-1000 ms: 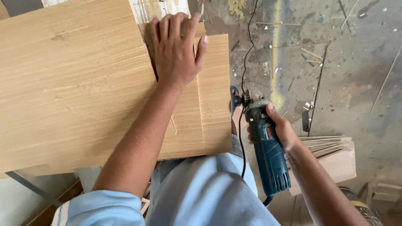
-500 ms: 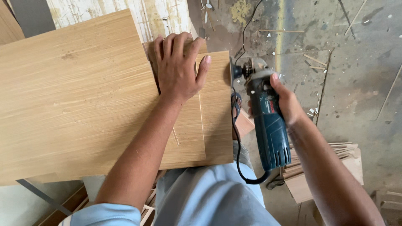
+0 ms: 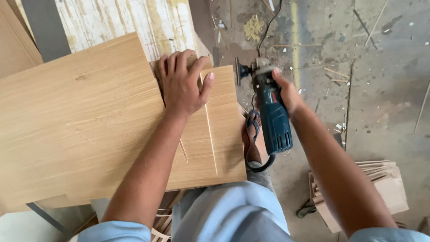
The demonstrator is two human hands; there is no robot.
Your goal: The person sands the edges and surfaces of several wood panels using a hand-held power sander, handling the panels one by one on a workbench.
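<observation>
Left hand (image 3: 182, 83): lay flat, fingers spread, palm down on the board (image 3: 89, 130); it pressed rather than gripped, nothing clamped.

Right hand (image 3: 286, 92): was wrapped tight around the grinder (image 3: 271, 114), held just off the board's right edge; whether the disc touched the edge could not be told.

Board: pale wood-grain panel, lay across the lap and a support, with a thin scored line (image 3: 210, 139) running down near its right edge, just below the left hand.

Grinder: blue body, grey head pointing away from the person, black cord (image 3: 255, 157) looping beneath it.

Offcuts (image 3: 385, 188): stack of thin strips on the floor (image 3: 380, 89), lower right, well apart from the board.

Floor: concrete, strewn with chips.
</observation>
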